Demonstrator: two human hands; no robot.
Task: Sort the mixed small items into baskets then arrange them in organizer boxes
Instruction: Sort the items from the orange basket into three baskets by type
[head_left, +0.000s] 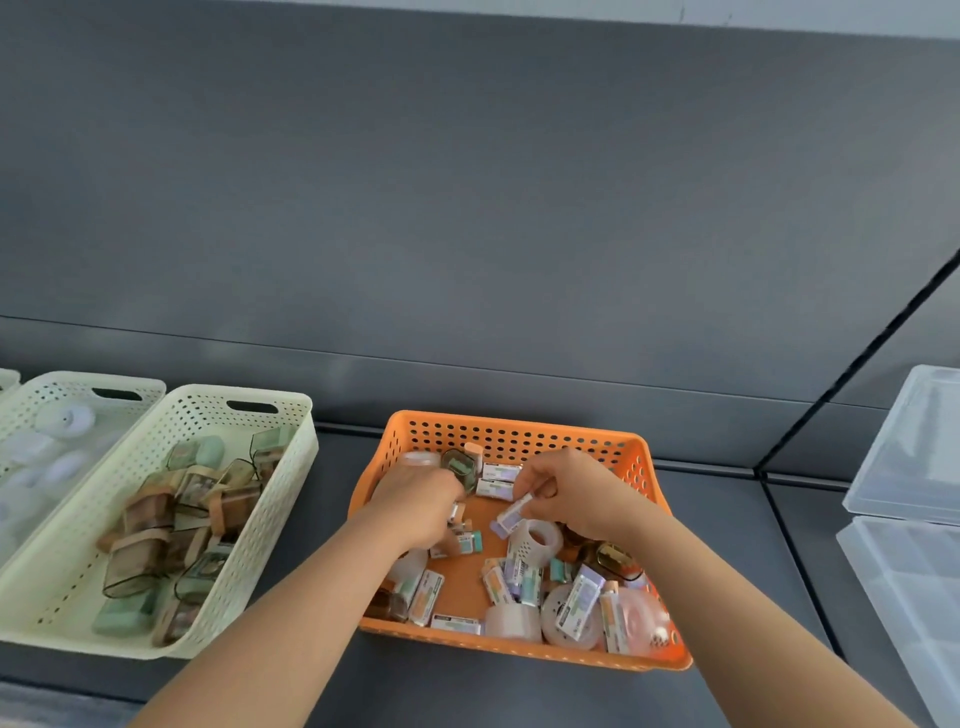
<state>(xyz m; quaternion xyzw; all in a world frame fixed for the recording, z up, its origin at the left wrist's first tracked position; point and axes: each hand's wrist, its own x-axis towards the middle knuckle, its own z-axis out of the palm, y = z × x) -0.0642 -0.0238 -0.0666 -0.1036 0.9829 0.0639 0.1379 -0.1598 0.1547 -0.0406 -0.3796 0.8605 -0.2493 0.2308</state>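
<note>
Grey table (727, 519) across the lower frame. Clear boxes (909, 447) at the right edge. At lower left, a cream basket (270, 499) full of brown and green packs. Past it, at the left edge, a far basket (31, 410) with blurry white things. At lower middle, an orange basket (519, 431) full of mixed little things. Inside it, on the left, the left hand (415, 499), fingers curled down over little things; cannot tell if gripping any. On the right, the right hand (576, 493), pinching a small box (511, 515), white and purple, just above a tape roll (537, 540).
</note>
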